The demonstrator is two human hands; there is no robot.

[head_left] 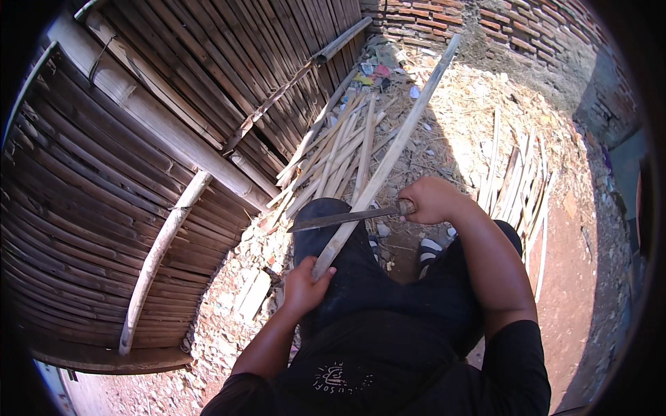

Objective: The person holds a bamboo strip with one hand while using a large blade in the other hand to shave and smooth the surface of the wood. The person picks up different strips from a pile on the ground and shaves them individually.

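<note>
A long pale bamboo strip (pixel 399 142) slants away from me toward the brick wall, its near end over my left thigh. My left hand (pixel 306 284) is closed round that near end. In my right hand (pixel 431 201) is the handle of a machete, fingers wrapped round it. The machete's dark blade (pixel 333 220) points left and lies across the strip, a short way beyond my left hand. Whether the edge bites into the bamboo I cannot tell.
Many split bamboo strips (pixel 340 149) lie piled beyond my knees, and another bundle (pixel 517 180) lies to the right. A slatted bamboo wall (pixel 104 229) rises at left. A brick wall (pixel 513 31) closes the far side. Shavings and rubble cover the ground.
</note>
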